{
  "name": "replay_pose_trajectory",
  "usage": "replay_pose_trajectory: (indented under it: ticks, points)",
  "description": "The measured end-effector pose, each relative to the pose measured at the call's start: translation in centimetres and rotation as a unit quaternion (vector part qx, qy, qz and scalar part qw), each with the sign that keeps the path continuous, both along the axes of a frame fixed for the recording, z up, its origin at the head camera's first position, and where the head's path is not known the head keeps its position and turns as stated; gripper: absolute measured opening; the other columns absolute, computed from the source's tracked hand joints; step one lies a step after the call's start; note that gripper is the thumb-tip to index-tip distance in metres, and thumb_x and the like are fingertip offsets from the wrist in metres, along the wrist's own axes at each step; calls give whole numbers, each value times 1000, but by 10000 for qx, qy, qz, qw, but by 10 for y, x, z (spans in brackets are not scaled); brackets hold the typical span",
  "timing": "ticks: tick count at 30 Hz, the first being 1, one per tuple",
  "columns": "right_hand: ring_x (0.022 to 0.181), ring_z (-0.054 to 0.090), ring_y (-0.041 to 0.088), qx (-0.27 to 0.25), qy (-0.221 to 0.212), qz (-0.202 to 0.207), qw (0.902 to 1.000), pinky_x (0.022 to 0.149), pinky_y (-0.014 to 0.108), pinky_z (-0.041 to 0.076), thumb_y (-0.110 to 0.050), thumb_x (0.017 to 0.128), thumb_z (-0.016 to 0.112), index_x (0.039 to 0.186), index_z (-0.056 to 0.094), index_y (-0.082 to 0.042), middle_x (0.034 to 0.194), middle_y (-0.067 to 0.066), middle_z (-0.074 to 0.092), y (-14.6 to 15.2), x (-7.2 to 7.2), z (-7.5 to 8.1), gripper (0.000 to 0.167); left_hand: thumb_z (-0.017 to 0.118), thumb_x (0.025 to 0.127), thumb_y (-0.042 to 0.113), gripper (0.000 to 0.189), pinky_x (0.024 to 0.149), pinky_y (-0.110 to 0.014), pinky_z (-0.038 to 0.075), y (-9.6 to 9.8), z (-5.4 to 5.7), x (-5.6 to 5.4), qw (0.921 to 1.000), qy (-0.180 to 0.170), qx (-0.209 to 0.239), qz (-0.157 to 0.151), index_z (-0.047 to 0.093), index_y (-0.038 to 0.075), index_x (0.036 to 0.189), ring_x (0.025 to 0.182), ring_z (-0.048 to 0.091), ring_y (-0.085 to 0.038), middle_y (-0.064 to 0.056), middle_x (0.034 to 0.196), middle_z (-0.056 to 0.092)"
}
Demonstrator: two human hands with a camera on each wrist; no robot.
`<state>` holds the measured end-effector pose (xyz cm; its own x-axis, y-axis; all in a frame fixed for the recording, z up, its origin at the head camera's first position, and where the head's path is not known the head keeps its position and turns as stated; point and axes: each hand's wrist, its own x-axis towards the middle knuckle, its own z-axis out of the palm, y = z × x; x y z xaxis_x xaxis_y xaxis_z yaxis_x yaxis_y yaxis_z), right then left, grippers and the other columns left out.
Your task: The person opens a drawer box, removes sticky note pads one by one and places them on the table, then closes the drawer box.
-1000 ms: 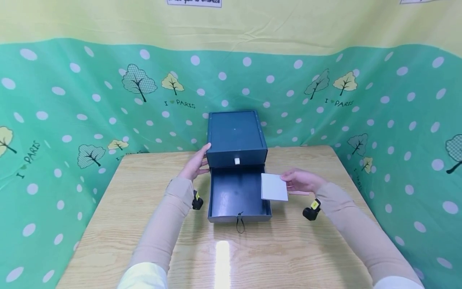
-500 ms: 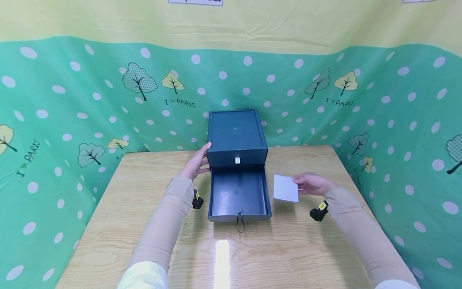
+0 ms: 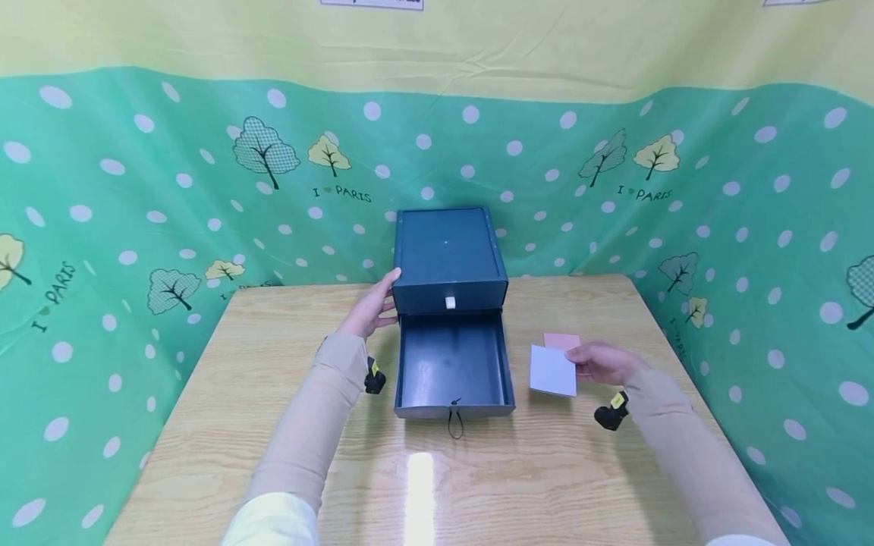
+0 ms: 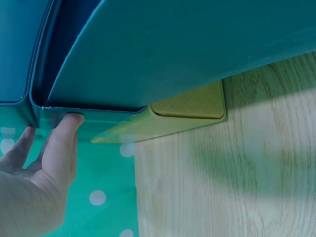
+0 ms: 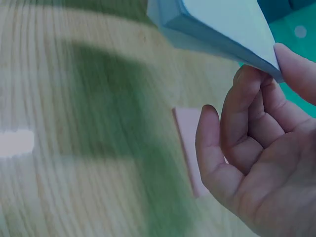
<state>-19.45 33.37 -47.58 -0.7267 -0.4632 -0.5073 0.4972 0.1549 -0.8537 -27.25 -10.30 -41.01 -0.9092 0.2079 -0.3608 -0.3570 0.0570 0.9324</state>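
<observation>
A dark blue drawer box (image 3: 447, 246) stands at the back of the table, its lower drawer (image 3: 451, 364) pulled out and bare inside. My left hand (image 3: 372, 309) touches the box's left side, fingers extended, with the thumb near the front edge; the left wrist view shows this hand (image 4: 47, 168) against the side wall. To the right of the drawer, my right hand (image 3: 604, 362) pinches a light blue notepad (image 3: 553, 371) by its edge, above the table. Partly behind it lies a pink notepad (image 3: 561, 340) on the table, also seen under the fingers in the right wrist view.
Under the upper part, the left wrist view shows a yellow patterned piece (image 4: 192, 102). A black cord loop (image 3: 455, 425) hangs from the drawer front, and a white knob (image 3: 450, 302) sits on the upper drawer. Green dotted cloth (image 3: 328, 250) surrounds the wooden table (image 3: 273, 364).
My right hand has carried the light blue notepad rightward from over the drawer's right edge to beside it, then slightly nearer me. The pink notepad shows more now. My left hand stays in place.
</observation>
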Motion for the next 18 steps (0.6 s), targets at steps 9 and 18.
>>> replay_pose_trajectory:
  ticks: [9,18]
  points:
    - [78,59,5,965,-44,-293,9949,76,23,50,-9,96,47,87,63,-11,81,-6,64,17,10,-22,19,47,88,64,85,109,-49,34,0,-1,1,10000,-11,-7,12,16,19,153,140,29,-34,-13,157,19]
    - [78,58,3,954,-165,-292,9949,75,22,49,-10,97,45,91,60,-13,81,-8,64,29,16,-34,17,45,90,62,82,108,-50,34,1,2,2,10000,-8,-21,4,15,19,153,140,28,-34,-14,157,18]
